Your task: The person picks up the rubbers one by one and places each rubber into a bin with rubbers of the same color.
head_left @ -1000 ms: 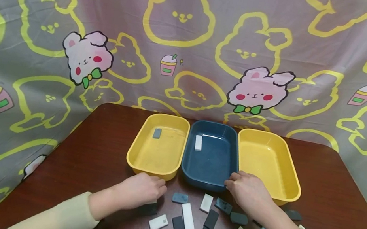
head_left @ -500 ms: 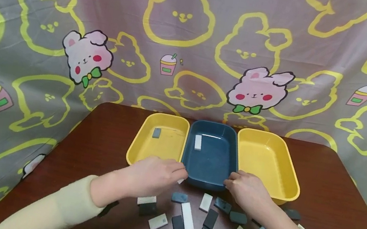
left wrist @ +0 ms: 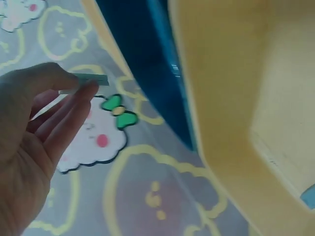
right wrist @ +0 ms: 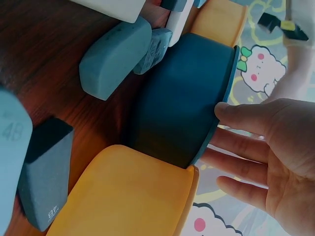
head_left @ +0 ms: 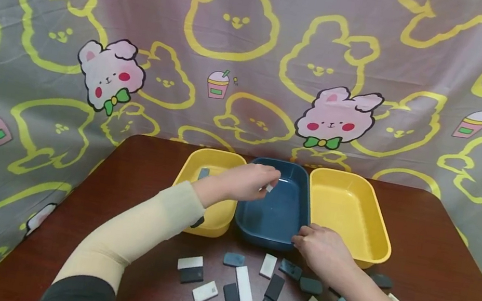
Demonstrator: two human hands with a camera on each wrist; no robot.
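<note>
My left hand (head_left: 248, 180) is over the blue tray (head_left: 278, 214), pinching a small white eraser (head_left: 269, 188) between thumb and fingertips. In the left wrist view the eraser (left wrist: 96, 78) sticks out past the fingertips, edge-on. My right hand (head_left: 325, 248) holds the near right rim of the blue tray; in the right wrist view the thumb lies on the outside and the fingers are behind the rim. The left yellow tray (head_left: 217, 225) holds a grey-blue eraser (head_left: 203, 173), partly covered by the left forearm.
Several erasers lie on the brown table (head_left: 129, 196) in front of the trays, among them a long white eraser (head_left: 244, 285), a black eraser (head_left: 232, 298) and a blue-grey eraser (head_left: 233, 260). The right yellow tray (head_left: 349, 215) adjoins the blue one. A patterned curtain (head_left: 263, 70) hangs behind.
My left hand has risen from the table by the left yellow tray, moving forward and right to above the blue tray with the white eraser. My right hand stays at the rim.
</note>
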